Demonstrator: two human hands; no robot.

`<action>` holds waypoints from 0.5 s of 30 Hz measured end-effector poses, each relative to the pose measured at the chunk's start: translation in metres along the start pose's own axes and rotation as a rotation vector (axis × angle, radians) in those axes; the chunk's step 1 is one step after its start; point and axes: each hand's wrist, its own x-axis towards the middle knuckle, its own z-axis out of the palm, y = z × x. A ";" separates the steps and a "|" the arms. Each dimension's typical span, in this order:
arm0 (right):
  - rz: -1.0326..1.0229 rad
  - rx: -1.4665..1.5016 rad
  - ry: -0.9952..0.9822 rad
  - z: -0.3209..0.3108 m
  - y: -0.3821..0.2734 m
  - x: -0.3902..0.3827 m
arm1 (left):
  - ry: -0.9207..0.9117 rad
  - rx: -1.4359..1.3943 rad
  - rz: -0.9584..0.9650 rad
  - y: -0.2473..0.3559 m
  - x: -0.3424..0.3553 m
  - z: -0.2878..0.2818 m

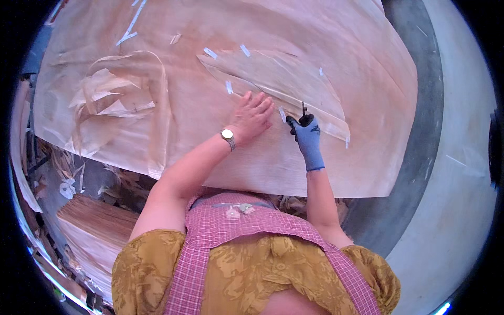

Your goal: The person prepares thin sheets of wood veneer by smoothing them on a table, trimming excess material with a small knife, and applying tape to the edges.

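Note:
A large pale wood veneer sheet (210, 94) covers the table in front of me. My left hand (253, 114), bare and with a wristwatch, lies flat on the sheet with its fingers spread. My right hand (307, 135), in a blue glove, grips a small dark cutting tool (304, 113) pointed at the sheet, just right of my left fingertips. A lighter veneer patch (283, 79) lies on the sheet beyond both hands, held by short white tape strips (229, 86).
Curled veneer offcuts (113, 97) lie on the sheet's left part. A stack of veneer sheets (97, 226) and scraps (68, 181) sit low on the left. A grey floor (415, 173) curves round the right side.

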 end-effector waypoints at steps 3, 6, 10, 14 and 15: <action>-0.311 0.334 0.013 0.021 0.052 0.009 | 0.007 -0.156 0.033 -0.003 0.001 -0.004; -0.308 0.173 0.280 0.025 0.056 -0.008 | 0.108 -0.043 -0.224 -0.037 -0.015 -0.044; -0.354 0.087 0.407 0.034 0.062 -0.008 | 0.222 0.175 -0.725 -0.096 -0.064 -0.116; -0.356 -0.004 0.467 0.047 0.061 -0.012 | 0.099 0.329 -1.029 -0.140 -0.107 -0.160; -0.383 -0.001 0.481 0.050 0.064 -0.011 | 0.109 0.351 -1.051 -0.158 -0.128 -0.160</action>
